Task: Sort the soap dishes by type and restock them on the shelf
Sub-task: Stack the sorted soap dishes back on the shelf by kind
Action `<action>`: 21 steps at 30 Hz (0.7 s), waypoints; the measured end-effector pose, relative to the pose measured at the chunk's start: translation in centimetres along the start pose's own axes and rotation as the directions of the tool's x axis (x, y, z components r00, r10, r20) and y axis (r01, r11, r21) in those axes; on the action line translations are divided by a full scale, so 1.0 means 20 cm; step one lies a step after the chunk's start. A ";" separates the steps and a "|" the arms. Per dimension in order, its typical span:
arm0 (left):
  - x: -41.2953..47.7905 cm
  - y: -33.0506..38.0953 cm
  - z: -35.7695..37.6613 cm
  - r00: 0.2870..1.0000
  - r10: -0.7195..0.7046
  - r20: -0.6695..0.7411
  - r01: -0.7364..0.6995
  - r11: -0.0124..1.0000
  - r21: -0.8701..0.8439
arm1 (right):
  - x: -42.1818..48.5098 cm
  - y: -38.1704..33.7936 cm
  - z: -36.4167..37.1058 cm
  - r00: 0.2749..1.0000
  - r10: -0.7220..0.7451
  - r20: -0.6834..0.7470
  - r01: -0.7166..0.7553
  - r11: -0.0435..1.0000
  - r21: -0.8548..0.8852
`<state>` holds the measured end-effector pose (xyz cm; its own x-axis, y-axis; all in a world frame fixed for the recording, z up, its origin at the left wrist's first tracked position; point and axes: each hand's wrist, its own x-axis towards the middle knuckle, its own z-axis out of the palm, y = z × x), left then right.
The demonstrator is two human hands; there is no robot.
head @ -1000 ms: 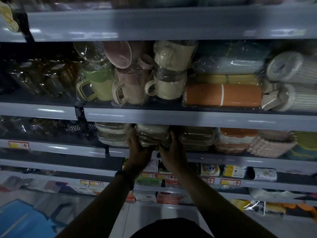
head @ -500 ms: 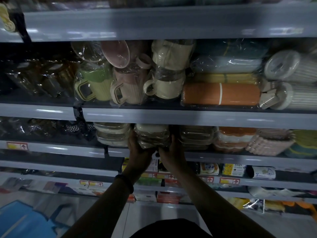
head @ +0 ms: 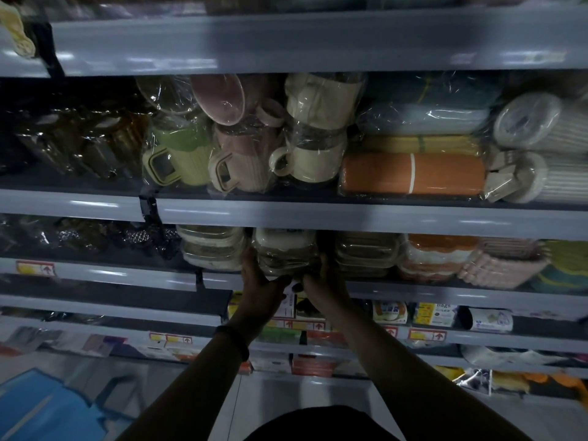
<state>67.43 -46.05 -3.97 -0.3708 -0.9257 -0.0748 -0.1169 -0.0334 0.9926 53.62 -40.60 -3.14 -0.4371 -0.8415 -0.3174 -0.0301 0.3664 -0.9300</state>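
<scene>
Gripping a wrapped stack of soap dishes (head: 283, 254) from both sides, my left hand (head: 259, 283) and right hand (head: 321, 281) hold it at the front of the shelf (head: 429, 294), between a pale stack (head: 211, 249) on the left and a darker stack (head: 366, 254) on the right. Dim light and glossy wrap blur the dishes, my fingertips vanish beside the pack, and the shelf above cuts off its top.

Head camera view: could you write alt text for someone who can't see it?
A person's left hand and right hand grip a plastic-wrapped stack of soap dishes from either side at the front of a grey shop shelf, between similar stacks. Wrapped mugs crowd the shelf above; the lighting is dim.
</scene>
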 end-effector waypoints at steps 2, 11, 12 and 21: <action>0.01 0.00 -0.01 0.996 -0.055 0.075 0.059 0.997 -0.043 | 0.00 -0.01 0.01 1.000 0.026 -0.002 -0.026 1.000 0.002; 0.02 0.02 0.00 0.980 -0.167 0.112 0.178 0.980 -0.093 | 0.05 -0.02 0.02 0.990 0.121 0.074 -0.129 0.984 0.120; 0.02 0.02 -0.01 0.979 -0.169 0.116 0.179 0.980 -0.085 | 0.05 -0.01 0.03 0.991 0.109 0.082 -0.119 0.985 0.124; 0.05 0.03 -0.01 0.974 -0.139 0.182 0.137 0.990 0.019 | 0.00 0.04 0.04 0.998 0.011 -0.064 -0.002 0.989 0.149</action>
<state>67.17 -46.98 -3.37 -0.5121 -0.8281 -0.2279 -0.1846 -0.1531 0.9708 54.30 -40.52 -4.01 -0.4938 -0.8103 -0.3156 0.1048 0.3048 -0.9466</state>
